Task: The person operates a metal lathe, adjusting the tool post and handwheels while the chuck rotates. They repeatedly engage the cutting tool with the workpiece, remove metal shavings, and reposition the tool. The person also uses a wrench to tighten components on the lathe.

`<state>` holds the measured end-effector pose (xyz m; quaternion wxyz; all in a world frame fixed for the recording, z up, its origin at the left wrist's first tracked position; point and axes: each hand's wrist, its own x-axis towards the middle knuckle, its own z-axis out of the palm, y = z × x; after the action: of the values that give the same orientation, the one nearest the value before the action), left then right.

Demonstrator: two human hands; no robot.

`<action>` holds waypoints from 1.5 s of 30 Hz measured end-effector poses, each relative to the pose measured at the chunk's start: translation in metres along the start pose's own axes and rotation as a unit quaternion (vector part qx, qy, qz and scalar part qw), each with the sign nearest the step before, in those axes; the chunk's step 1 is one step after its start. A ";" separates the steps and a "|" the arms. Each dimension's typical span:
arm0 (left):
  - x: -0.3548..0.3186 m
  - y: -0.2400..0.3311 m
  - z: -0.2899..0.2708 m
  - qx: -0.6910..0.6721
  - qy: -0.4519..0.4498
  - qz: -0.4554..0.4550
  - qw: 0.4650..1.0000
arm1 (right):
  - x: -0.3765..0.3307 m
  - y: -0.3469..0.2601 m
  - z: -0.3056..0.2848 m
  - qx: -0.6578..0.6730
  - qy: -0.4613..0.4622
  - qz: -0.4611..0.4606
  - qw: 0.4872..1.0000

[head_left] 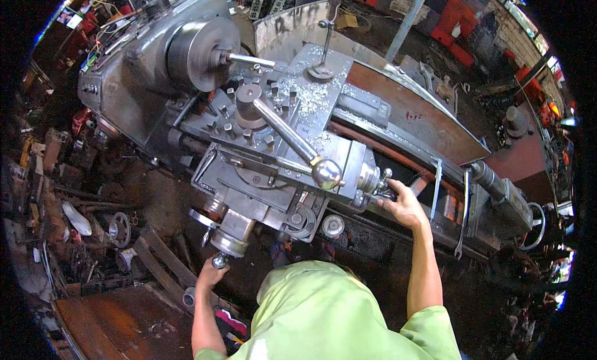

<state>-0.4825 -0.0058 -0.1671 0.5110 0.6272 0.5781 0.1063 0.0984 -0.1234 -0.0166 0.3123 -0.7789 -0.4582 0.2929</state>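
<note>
My right hand [405, 205] is closed round the ball-ended crank handle [384, 181] of the lathe's top slide. Lower down, my left hand [212, 274] grips the cross-slide handle [220, 260] by its shiny ball end; part of its fingers is hidden. The chuck [202, 54] looks blurred, as if turning, and a bright metal rod [252, 60] sticks out of it. Beside the rod stands the tool post [250, 105], with bolts around it and a long clamping lever [287, 133] ending in a large polished ball [328, 173]. Neither hand touches that lever.
Silvery metal chips [298, 89] cover the carriage, where an upright stand [321, 70] rests. Spanners [463, 214] lie across the bed, near the tailstock [500, 192] with its handwheel [536, 226]. A rusty metal sheet [118, 326] and scrap parts lie at lower left.
</note>
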 end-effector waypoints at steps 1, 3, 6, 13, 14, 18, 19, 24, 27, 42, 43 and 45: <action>-0.006 0.006 -0.013 -0.042 -0.035 -0.045 0.997 | -0.002 -0.004 0.001 0.001 -0.002 0.005 1.000; -0.008 0.019 -0.041 -0.126 -0.102 -0.077 0.984 | -0.010 -0.012 -0.005 0.064 -0.004 0.019 0.998; -0.007 0.037 -0.076 -0.082 -0.026 -0.086 0.993 | -0.017 -0.021 -0.015 0.110 0.017 0.035 0.993; 0.006 0.112 -0.097 -0.053 0.191 0.145 0.969 | -0.031 -0.014 -0.012 0.057 0.232 0.095 0.966; 0.006 0.126 -0.093 -0.033 0.187 0.152 0.970 | -0.038 -0.011 -0.011 0.047 0.238 0.086 0.966; 0.008 0.174 -0.072 0.016 0.185 0.221 0.957 | -0.060 0.005 -0.004 0.024 0.270 0.121 0.955; 0.007 0.180 -0.068 0.035 0.204 0.206 0.956 | -0.059 0.009 -0.002 0.019 0.270 0.127 0.954; -0.001 0.186 -0.046 -0.016 0.206 0.194 0.959 | -0.068 0.031 -0.006 0.078 0.235 0.135 0.959; -0.011 0.187 -0.030 -0.058 0.221 0.156 0.961 | -0.067 0.051 -0.006 0.059 0.214 0.123 0.967; -0.128 0.204 0.073 -0.007 0.369 0.088 0.925 | -0.016 -0.012 -0.055 0.135 0.238 -0.112 0.955; -0.134 0.202 0.078 -0.021 0.372 0.059 0.926 | -0.009 -0.022 -0.053 0.112 0.225 -0.122 0.960; -0.146 0.197 0.076 -0.018 0.415 0.053 0.908 | -0.002 -0.043 -0.042 0.143 0.216 -0.178 0.949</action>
<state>-0.3507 -0.1296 0.0157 0.2298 0.5466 0.7020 0.3946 0.1060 -0.1176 0.0427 0.5588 -0.6768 -0.4641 0.1201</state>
